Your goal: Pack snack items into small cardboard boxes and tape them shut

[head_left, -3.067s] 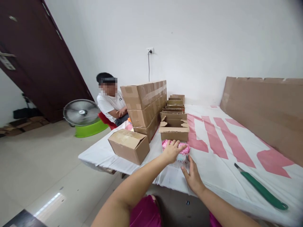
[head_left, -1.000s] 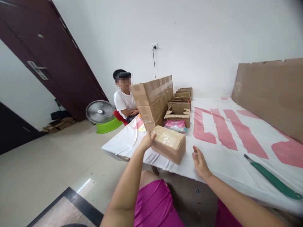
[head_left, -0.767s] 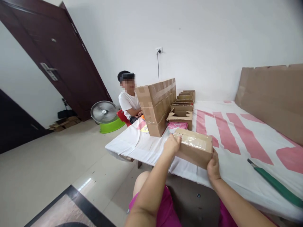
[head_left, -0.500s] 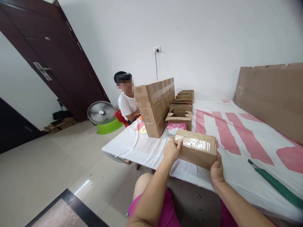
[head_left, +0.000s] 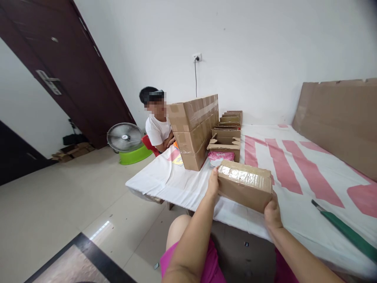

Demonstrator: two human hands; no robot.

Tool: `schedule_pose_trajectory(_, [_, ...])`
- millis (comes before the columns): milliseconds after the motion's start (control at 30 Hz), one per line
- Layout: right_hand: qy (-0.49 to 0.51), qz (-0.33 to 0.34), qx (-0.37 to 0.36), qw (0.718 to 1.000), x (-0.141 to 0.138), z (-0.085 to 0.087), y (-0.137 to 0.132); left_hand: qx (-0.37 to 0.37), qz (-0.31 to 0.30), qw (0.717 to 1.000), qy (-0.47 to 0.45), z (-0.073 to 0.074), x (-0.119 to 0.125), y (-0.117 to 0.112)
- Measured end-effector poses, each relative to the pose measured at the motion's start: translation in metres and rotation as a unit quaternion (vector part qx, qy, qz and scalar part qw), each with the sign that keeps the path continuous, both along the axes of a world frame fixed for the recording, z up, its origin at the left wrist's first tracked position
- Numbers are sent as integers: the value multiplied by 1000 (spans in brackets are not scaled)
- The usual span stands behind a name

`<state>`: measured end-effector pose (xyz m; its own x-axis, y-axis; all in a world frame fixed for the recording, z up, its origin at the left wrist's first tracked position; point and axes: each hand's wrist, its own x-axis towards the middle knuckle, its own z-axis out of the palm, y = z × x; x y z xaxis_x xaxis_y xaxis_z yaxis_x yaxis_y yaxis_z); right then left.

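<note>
I hold a small taped cardboard box (head_left: 244, 188) between both hands, just above the near edge of the table (head_left: 294, 212). My left hand (head_left: 212, 184) grips its left end, fingers closed on the side. My right hand (head_left: 272, 214) clasps its lower right corner. Clear tape shines along the box's top seam. Behind it lies a pink packet (head_left: 220, 156) on the white cloth.
A stack of sealed cartons (head_left: 194, 129) and a row of open small boxes (head_left: 225, 137) stand at the table's far left. A green-handled knife (head_left: 347, 232) lies at right. Cardboard sheet (head_left: 338, 122) leans on the wall. A seated person (head_left: 157, 125), fan (head_left: 124, 137) and green basin are beyond.
My left hand dragged the small box from the table's left corner to the front of me. My right hand then took its other end. The pink packet stays behind.
</note>
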<state>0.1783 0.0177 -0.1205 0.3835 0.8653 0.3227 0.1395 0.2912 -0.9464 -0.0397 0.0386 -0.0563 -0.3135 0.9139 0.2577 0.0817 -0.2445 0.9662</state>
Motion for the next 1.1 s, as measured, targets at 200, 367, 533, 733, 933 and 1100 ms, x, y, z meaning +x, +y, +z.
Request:
schedule_pose_trajectory(200, [0, -24, -10, 1000, 2, -11, 4, 26, -50, 998, -12, 3, 2, -3])
schedule_pose_trajectory(367, [23, -57, -39, 997, 3, -17, 5, 5, -25, 1000, 8, 4, -1, -4])
schedule_pose_trajectory(533, [20, -57, -34, 998, 3, -14, 4, 3, -43, 998, 37, 13, -8, -9])
schedule_pose_trajectory(733, [15, -48, -27, 998, 4, -16, 4, -4, -45, 999, 14, 17, -7, -10])
schedule_pose_trajectory(933, [20, -52, -24, 998, 4, -20, 4, -4, -53, 998, 12, 18, -4, -10])
schedule_pose_trajectory(1100, [18, -61, -31, 998, 4, -17, 4, -3, -70, 998, -6, 20, -4, -11])
